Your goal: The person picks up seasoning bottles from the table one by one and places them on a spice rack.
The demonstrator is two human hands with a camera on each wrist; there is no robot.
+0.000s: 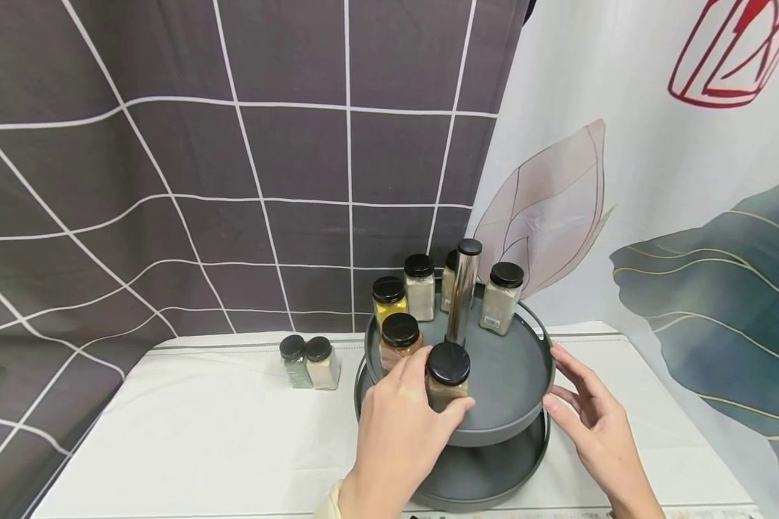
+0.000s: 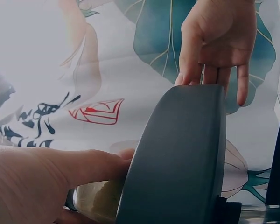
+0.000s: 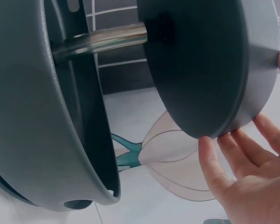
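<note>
A two-tier grey round spice rack with a chrome post (image 1: 462,299) stands on the white table. At the front of its upper tray (image 1: 506,378), my left hand (image 1: 399,425) holds a black-lidded spice jar (image 1: 448,365) between thumb and fingers. The left wrist view shows the jar's pale contents (image 2: 105,198) beside the tray wall. On the right, my right hand (image 1: 593,422) touches the upper tray's outer rim with extended fingertips (image 3: 210,147). Behind the held jar are an orange-brown jar (image 1: 399,339), a yellow jar (image 1: 389,297) and several pale jars (image 1: 501,299).
Two more jars, one greenish (image 1: 293,362) and one cream (image 1: 323,364), stand side by side on the white table (image 1: 221,425), left of the rack. The lower tray (image 1: 493,468) lies beneath the upper one. A grid-patterned curtain (image 1: 298,158) hangs close behind.
</note>
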